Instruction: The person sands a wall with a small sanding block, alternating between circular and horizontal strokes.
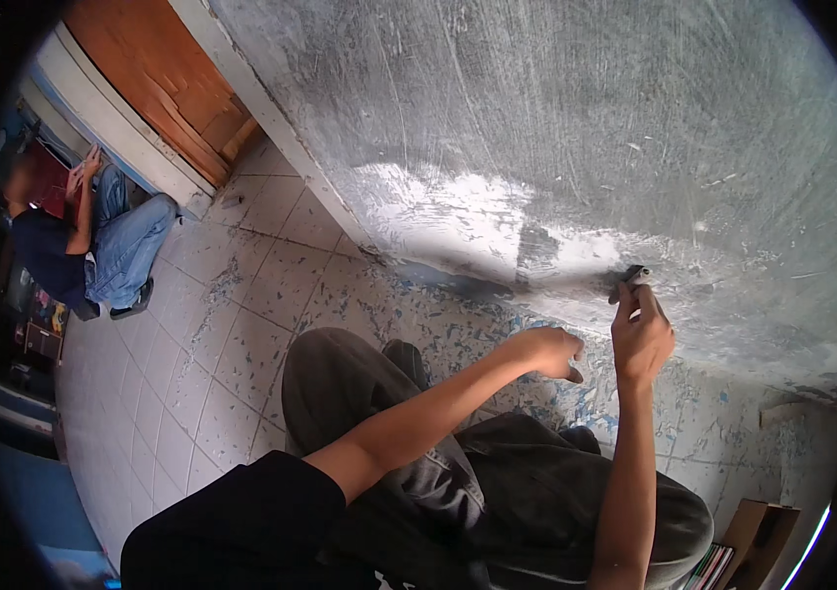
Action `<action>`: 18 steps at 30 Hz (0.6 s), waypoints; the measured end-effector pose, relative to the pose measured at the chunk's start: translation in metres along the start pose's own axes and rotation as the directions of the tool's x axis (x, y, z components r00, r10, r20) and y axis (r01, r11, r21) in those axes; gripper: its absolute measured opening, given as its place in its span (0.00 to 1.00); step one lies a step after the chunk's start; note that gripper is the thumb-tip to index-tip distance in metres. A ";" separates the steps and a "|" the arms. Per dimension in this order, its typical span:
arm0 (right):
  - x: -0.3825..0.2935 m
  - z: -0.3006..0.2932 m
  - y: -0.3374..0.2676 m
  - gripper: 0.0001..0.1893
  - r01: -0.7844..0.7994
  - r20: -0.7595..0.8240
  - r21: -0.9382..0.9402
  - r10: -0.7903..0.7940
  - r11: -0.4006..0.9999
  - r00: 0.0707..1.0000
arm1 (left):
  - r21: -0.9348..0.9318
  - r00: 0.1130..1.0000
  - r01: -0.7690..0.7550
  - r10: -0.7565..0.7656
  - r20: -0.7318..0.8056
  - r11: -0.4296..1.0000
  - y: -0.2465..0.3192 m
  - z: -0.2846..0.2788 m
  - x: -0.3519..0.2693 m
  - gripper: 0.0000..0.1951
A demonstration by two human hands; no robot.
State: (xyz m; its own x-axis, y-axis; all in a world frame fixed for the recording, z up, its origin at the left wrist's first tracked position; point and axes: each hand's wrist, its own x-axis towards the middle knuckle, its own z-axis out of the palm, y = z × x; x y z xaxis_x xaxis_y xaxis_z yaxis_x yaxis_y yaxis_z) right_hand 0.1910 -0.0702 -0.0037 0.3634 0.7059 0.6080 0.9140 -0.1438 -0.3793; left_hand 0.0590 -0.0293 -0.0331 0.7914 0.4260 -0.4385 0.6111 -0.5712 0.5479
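My right hand [643, 341] pinches a small scraper-like tool [638, 276] against the lower part of a grey plaster wall [595, 147]. Its exact kind is hard to make out, since the fingers and a shadow cover part of it. Around the tool, a bright white patch [455, 221] of scraped surface runs along the wall's base, with streaks of grey left in it. My left hand [555, 354] hovers to the left of the right one, apart from the wall; its fingers are loosely bent and spread, with nothing in them.
Blue and grey paint flakes [477, 317] litter the tiled floor [256, 295]. A seated person in jeans [127, 251] works at a door frame on the left, near an orange wooden door [168, 81]. By my right knee stands a cardboard box [754, 542] beside thin books or cases.
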 end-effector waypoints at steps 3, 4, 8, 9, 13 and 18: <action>0.014 -0.014 -0.015 0.09 0.002 -0.094 0.102 0.007 0.995 0.996 | -0.068 1.000 0.002 -0.001 0.020 0.998 -0.004 0.005 -0.002 0.27; 0.022 -0.023 -0.026 0.08 -0.053 -0.064 0.178 0.066 0.983 0.996 | -0.073 1.000 0.016 -0.014 0.025 0.997 -0.005 0.005 -0.004 0.27; -0.002 0.009 0.000 0.06 0.018 0.021 0.202 -0.023 0.979 1.000 | -0.048 1.000 0.006 -0.004 0.031 0.999 0.006 0.000 0.002 0.26; -0.004 0.011 -0.004 0.06 0.032 0.014 0.241 -0.036 0.970 0.999 | -0.024 0.999 0.028 -0.027 0.044 0.999 0.006 0.000 0.001 0.26; 0.015 -0.010 -0.026 0.08 -0.084 -0.011 0.369 0.095 0.926 0.995 | -0.077 0.999 0.030 -0.027 0.042 0.997 0.001 0.003 -0.008 0.27; -0.002 0.010 0.002 0.08 -0.015 0.029 0.262 0.007 0.965 1.000 | -0.043 0.999 0.003 -0.001 0.039 0.999 0.010 0.002 0.004 0.27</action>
State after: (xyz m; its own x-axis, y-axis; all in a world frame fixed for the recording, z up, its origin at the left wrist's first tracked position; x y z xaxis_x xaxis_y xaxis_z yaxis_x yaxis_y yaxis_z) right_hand 0.1902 -0.0653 -0.0127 0.3647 0.7247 0.5847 0.8294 0.0326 -0.5577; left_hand 0.0680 -0.0353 -0.0306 0.7895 0.3990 -0.4664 0.6134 -0.5394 0.5768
